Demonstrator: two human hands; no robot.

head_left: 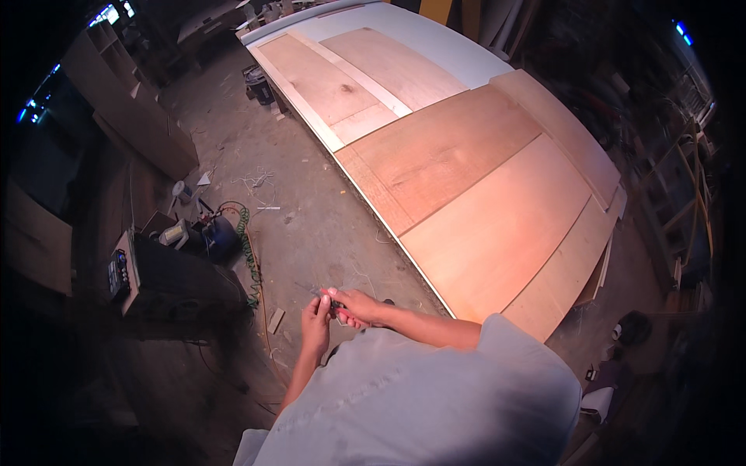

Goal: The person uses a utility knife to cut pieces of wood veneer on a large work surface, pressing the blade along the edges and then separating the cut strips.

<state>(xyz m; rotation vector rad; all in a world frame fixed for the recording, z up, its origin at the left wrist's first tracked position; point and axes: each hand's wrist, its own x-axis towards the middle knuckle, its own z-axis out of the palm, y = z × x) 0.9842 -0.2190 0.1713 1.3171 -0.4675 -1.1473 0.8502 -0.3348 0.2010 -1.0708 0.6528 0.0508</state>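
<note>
- Right grip [354,305] is closed around a red tool [343,312]; left grip [314,317] just beside, pinch unclear.
- Loosened hold could jab the left grip.

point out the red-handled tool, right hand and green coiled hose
Red-handled tool [343,313], head view: handle.
Right hand [355,304], head view: back of hand.
Green coiled hose [247,250], head view: middle coils.

A long, white-topped work table [444,48] supports flat, rectangular, light-brown wooden panels [497,221], laid side by side and partly overlapping.
</note>
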